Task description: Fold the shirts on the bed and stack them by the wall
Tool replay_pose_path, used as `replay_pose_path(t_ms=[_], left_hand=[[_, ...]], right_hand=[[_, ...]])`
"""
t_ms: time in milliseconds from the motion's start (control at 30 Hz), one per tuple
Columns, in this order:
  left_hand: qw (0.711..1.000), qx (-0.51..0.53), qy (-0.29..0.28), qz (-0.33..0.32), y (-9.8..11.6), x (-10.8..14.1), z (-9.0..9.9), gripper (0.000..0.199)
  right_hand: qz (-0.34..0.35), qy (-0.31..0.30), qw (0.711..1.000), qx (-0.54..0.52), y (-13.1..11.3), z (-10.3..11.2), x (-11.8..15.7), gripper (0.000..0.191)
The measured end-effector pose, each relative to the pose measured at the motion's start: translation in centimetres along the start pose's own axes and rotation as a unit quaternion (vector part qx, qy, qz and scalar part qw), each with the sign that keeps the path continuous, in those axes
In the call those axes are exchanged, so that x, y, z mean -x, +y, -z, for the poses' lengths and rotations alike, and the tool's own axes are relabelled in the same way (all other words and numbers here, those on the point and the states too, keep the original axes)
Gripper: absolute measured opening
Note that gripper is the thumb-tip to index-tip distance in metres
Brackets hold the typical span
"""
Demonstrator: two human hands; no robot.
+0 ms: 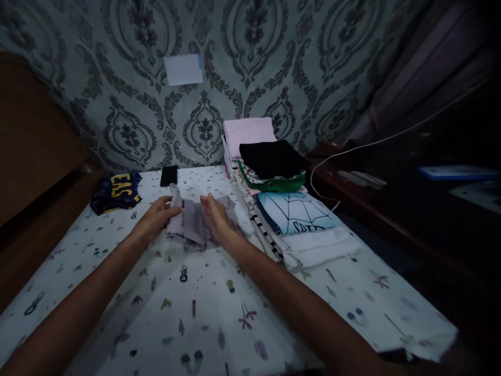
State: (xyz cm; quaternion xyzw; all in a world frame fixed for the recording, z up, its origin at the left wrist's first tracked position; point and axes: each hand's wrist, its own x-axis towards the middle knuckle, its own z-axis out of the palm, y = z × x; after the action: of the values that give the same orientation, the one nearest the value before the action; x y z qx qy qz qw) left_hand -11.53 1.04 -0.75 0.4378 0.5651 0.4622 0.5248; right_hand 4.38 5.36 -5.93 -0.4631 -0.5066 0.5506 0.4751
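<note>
A light grey-lilac piece of clothing (188, 222), partly folded and blurred, lies in the middle of the white patterned sheet (211, 303). At its left edge my left hand (156, 216) pinches the cloth between thumb and fingers. My right hand (215, 214) rests on the cloth's right part with its fingers stretched out. Just right of it stand stacks of folded clothes, among them a light blue shirt with a spider-web print (293, 211). The garment's exact kind cannot be made out.
A folded black garment (270, 159) tops a green one (287, 183), with folded pink cloth (250, 136) behind. At the back left lie a dark blue garment with yellow letters (119, 193) and a black phone-like object (169, 176). A white cable (364, 147) hangs at right.
</note>
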Motion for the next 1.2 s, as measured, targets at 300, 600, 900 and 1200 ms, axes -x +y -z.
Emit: replay_pose_path(t_ms=[300, 600, 900, 1200], left_hand=[[0.977, -0.111, -0.078, -0.163, -2.0, -1.7, -5.6, 0.044], [0.761, -0.555, -0.118, -0.315, -5.2, -4.0, -8.5, 0.067], [0.719, -0.591, -0.193, -0.311, -5.9, -5.6, -8.6, 0.061], [0.707, -0.527, -0.158, -0.444, -5.3, -0.9, -6.4, 0.044]], right_hand=[[-0.111, 0.046, 0.993, -0.010, -0.3, 8.0, 0.0, 0.048], [-0.044, 0.094, 0.990, 0.095, 0.6, 10.3, 0.7, 0.044], [0.252, 0.005, 0.893, 0.372, 0.0, 9.2, 7.1, 0.044], [0.100, 0.050, 0.826, 0.552, 0.6, 11.9, 11.4, 0.024]])
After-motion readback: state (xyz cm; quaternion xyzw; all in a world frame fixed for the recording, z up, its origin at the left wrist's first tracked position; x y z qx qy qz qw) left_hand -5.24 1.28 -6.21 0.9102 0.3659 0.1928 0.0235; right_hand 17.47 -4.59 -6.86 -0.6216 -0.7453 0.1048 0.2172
